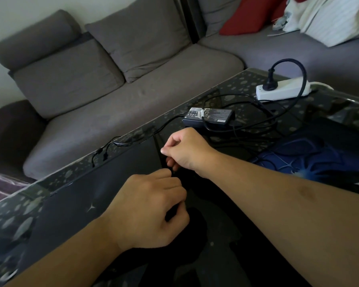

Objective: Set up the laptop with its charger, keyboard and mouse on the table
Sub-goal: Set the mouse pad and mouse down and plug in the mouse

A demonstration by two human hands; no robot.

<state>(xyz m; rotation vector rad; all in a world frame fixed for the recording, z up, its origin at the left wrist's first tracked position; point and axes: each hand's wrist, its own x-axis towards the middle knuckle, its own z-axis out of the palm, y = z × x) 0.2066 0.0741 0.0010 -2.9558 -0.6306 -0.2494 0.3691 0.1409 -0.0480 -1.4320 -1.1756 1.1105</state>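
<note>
A dark grey laptop (104,179) lies flat on the glossy black table (245,79), lid up. My left hand (149,208) and my right hand (184,150) both pinch its thin right edge, right hand farther from me; I cannot tell whether the lid is lifted. The black charger brick (211,117) rests behind my right hand. Its thin cable runs left along the table's far edge, its loose connector end (104,155) beside the laptop's far side. The charger's black plug (269,83) sits in a white power strip (284,90). No keyboard or mouse is in view.
A blue patterned mouse pad (298,160) lies at the right, with loops of black cable across its near corner. A grey sofa (112,90) stands right behind the table, holding a red cushion (249,15) and a striped pillow (336,19).
</note>
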